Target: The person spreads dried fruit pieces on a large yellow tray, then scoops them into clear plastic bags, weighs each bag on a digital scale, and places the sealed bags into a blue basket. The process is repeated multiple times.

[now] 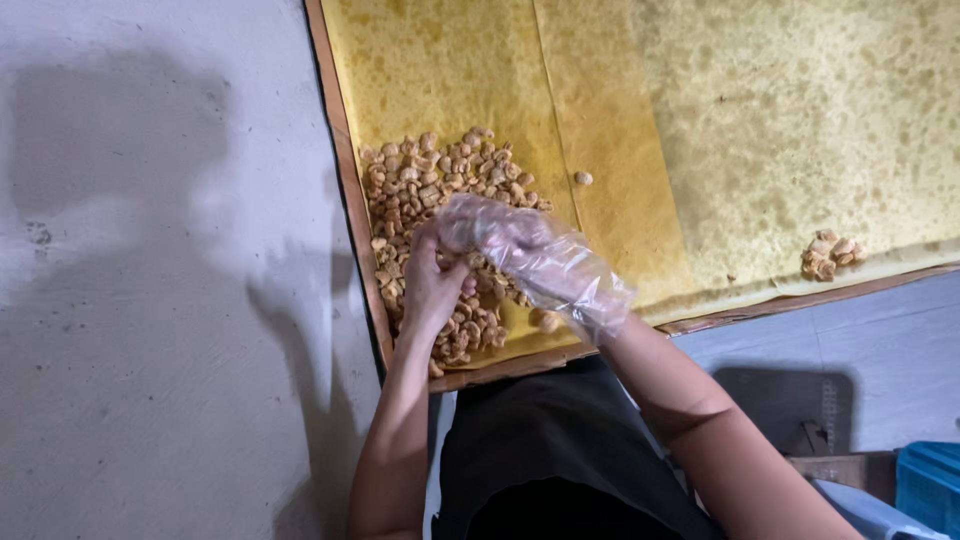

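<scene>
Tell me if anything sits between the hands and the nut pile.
Nothing visible does. The left hand and the right hand, which wears a clear plastic glove, are both right on the nut pile at the tray's corner.

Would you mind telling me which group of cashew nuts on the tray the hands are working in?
The large pile at the tray's near left corner, beneath the left hand and gloved right hand. The small heap and lone nut lie untouched.

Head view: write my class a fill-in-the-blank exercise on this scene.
1. The right hand wears a clear plastic ____.
2. The left hand is ____.
3. Both hands meet over the big nut pile on the ____ lined tray.
4. The small pile lies far to the ____ of the big one.

Missing words: glove, bare, yellow, right
</scene>
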